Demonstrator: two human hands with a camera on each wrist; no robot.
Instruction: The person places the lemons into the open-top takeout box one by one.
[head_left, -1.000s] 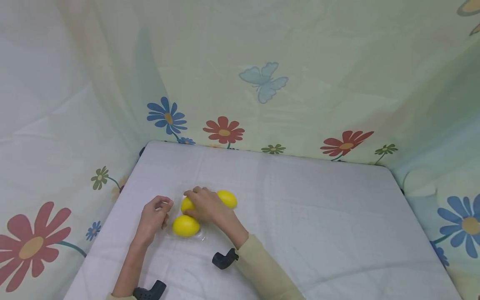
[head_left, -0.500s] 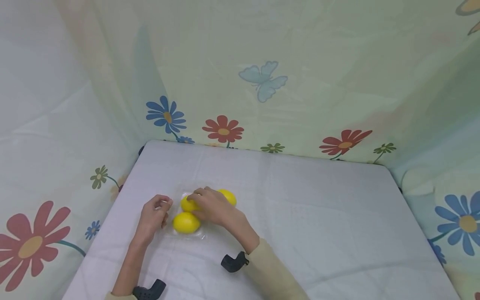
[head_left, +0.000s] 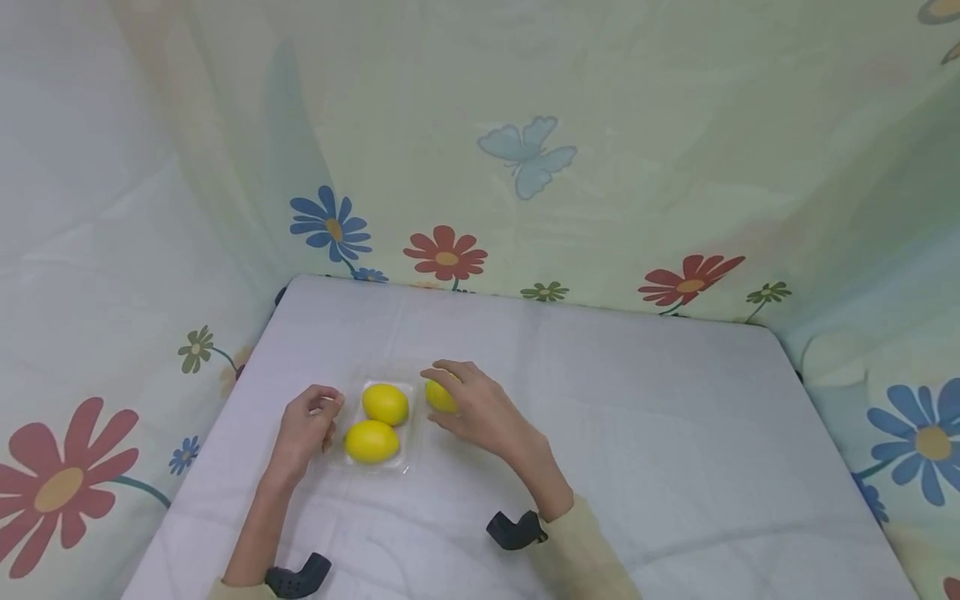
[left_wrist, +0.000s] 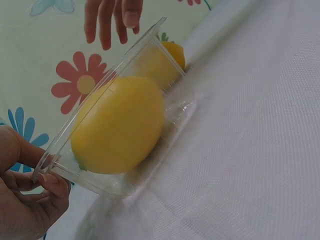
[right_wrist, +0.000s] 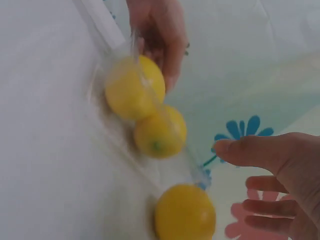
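Note:
Two lemons sit inside a clear plastic tray (head_left: 403, 460): the far lemon (head_left: 386, 404) and the near lemon (head_left: 372, 442). My left hand (head_left: 306, 429) pinches the tray's rim between thumb and fingers, plainest in the left wrist view, where the tray's wall (left_wrist: 95, 186) shows close up. A third lemon (head_left: 439, 397) lies on the white cloth just right of the tray. Over it hovers my right hand (head_left: 483, 414), thumb and fingers spread. In the right wrist view this lemon (right_wrist: 185, 214) is apart from the right hand (right_wrist: 280, 180).
White cloth (head_left: 637, 433) covers the table, stretching away to the right. A curtain (head_left: 600, 167) printed with flowers and a butterfly rises behind the table's far edge and at both sides. Black camera mounts (head_left: 517, 531) stick out from both wrists.
My right hand has moved right, off the far lemon in the tray and over to the lemon outside it. The near lemon has shifted slightly. My left hand keeps its hold on the tray.

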